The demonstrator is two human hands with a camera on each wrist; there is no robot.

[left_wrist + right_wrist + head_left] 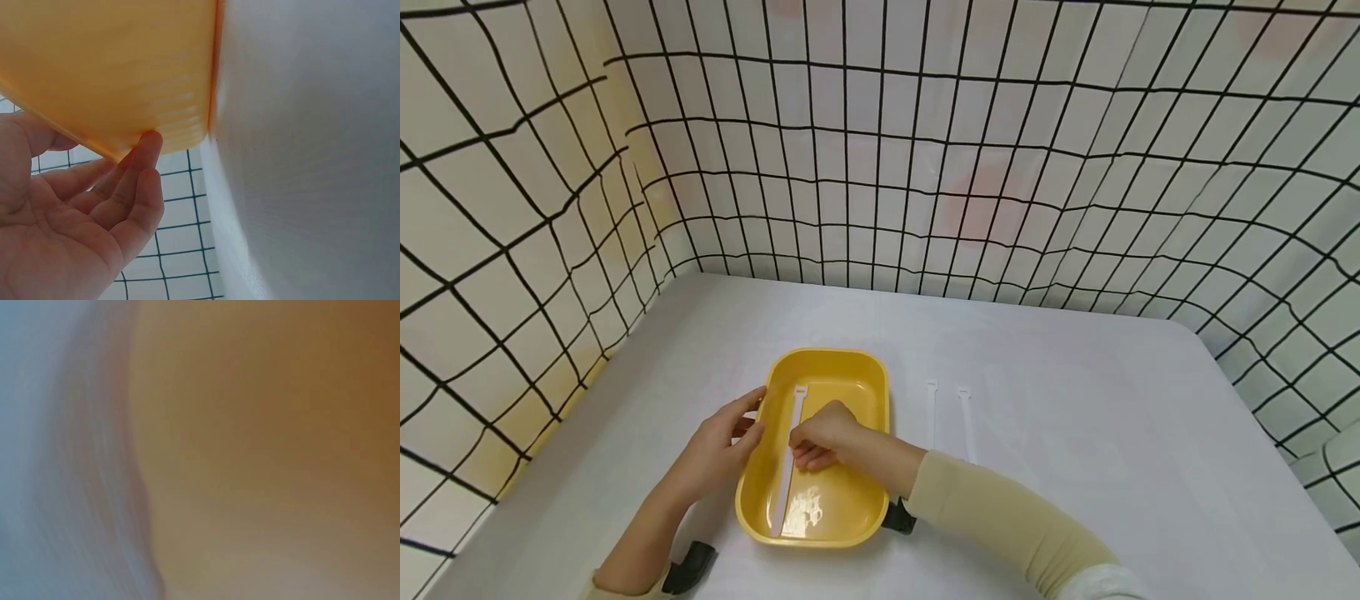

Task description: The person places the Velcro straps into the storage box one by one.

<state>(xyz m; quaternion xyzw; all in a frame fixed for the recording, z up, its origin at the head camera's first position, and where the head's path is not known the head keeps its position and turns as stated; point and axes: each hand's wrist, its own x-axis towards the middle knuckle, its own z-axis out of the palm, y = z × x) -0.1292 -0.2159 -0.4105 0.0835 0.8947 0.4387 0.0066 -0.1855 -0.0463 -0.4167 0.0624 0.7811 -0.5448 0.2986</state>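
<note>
A yellow rectangular tray stands on the white table. My left hand rests against its left side, fingertips touching the outer wall and thumb by the rim. Inside the tray, my right hand has curled fingers and pinches a white strap-like cable tie near its middle. That tie lies lengthwise along the tray's left part, its slotted head toward the far end. The right fingertips are partly hidden by the hand. The right wrist view is blurred and shows only yellow surface and pale cloth.
Two more white cable ties, one beside another, lie right of the tray, partly behind the right forearm. Black wire grid with white sheeting encloses the table at the back and sides.
</note>
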